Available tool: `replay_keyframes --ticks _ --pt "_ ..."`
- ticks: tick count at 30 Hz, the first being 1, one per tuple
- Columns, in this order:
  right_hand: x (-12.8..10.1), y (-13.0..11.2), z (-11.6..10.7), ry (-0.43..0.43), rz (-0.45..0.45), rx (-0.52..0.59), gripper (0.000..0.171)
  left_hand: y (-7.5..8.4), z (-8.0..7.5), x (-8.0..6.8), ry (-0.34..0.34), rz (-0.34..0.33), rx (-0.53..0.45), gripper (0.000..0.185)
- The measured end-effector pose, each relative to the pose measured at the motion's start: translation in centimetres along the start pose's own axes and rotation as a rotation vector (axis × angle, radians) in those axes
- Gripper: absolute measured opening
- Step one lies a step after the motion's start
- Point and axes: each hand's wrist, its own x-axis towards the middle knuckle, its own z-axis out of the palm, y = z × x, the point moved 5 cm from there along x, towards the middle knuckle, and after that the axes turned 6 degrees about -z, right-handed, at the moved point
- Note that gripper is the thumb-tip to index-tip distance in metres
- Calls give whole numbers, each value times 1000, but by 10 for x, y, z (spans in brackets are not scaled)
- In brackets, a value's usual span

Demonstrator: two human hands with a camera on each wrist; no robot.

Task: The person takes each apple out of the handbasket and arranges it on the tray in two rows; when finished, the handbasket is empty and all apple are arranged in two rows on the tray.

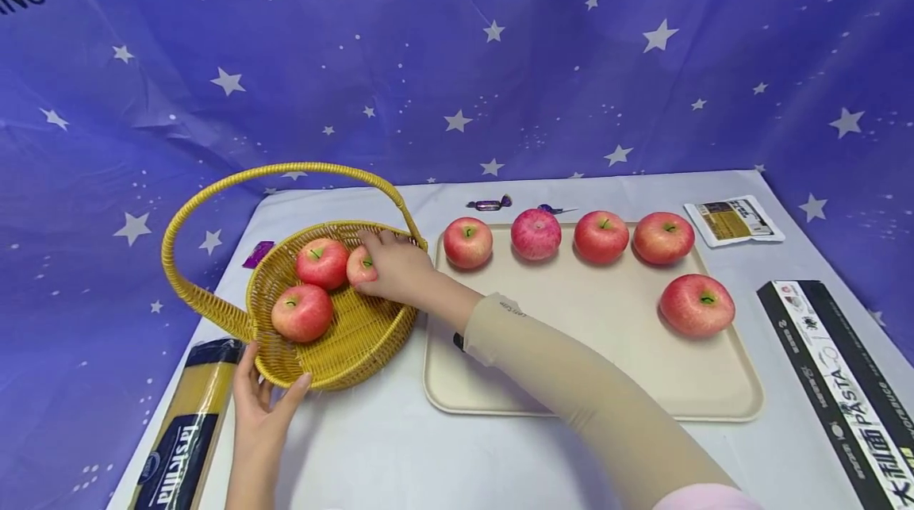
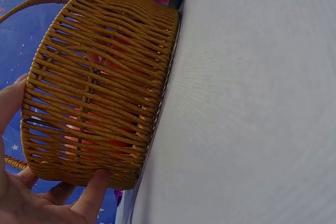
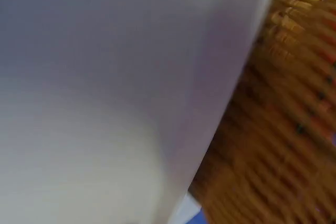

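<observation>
A yellow wicker basket (image 1: 371,355) with a tall arched handle stands on the left side of the table. Two red apples (image 1: 323,262) rest in it. My right hand (image 1: 396,264) reaches over the basket's right rim and grips a third apple (image 1: 360,266), partly hidden by the fingers. At the near left rim, my left hand (image 1: 263,403) holds the basket, thumb at the rim and fingers against the woven side (image 2: 94,103). The right wrist view is mostly blurred pale surface, with the basket's weave (image 3: 273,145) along its right.
Right of the basket lies a beige tray (image 1: 571,335) with several apples (image 1: 601,237) on it. Wrapped candies (image 1: 489,204) lie behind it. A flat packet (image 1: 734,220) and a pasta box (image 1: 835,383) are at the right, a spaghetti pack (image 1: 189,431) at the left.
</observation>
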Motion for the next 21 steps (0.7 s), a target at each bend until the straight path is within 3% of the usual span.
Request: replay_keyframes --ticks 5,10,21 --pt "4 2 5 -54 19 -47 85 3 3 1 -6 20 -5 90" --pt "2 1 4 -17 -8 -60 73 4 3 3 -3 0 10 92" --pt "-1 0 6 11 -42 -31 75 3 2 -1 7 -1 17 92"
